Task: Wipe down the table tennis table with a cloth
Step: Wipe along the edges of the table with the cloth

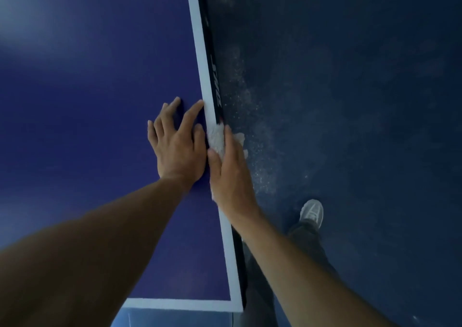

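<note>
Most of the cloth [217, 139] is hidden under the right hand [231, 176]; only a white fluffy bit shows past the fingers. That hand's outer fingers drop out of sight over the right side of the table [100, 101]. The lettering [216, 84] on that black side is too blurred to read. The table runs off the left and far edges of the picture, hazy at the far left. The left forearm [87, 251] covers its near left corner. The pale specks [250, 116] on the floor are too small to tell.

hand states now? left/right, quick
Left hand: open, flat on the blue table tennis table.
Right hand: holds the white fluffy cloth against the table's side edge.
</note>
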